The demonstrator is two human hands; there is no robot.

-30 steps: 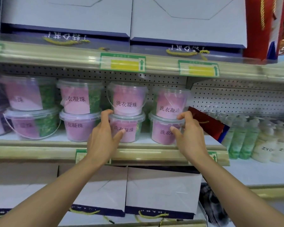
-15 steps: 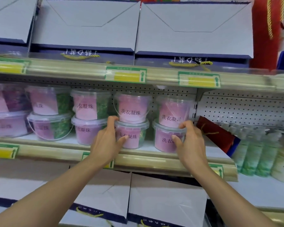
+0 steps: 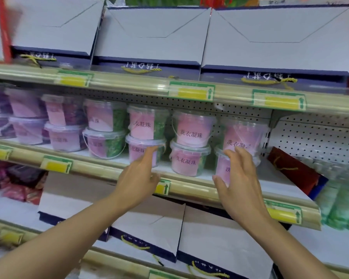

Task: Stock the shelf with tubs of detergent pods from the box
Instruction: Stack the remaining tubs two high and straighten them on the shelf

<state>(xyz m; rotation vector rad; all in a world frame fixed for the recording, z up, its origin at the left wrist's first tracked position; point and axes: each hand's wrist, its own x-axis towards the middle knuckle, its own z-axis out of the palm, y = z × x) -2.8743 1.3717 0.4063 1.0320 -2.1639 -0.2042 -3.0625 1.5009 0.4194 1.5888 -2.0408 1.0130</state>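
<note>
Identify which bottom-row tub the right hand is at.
The rightmost bottom tub, beside the red bag; the right hand covers its front.

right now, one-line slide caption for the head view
Both hands, left and right, open at stacked detergent pod tubs on the shelf.

The middle shelf (image 3: 189, 190) carries clear tubs (image 3: 189, 160) with pink labels, stacked two high in a row from the left to the centre. A red bag (image 3: 290, 168) lies at right.
</note>
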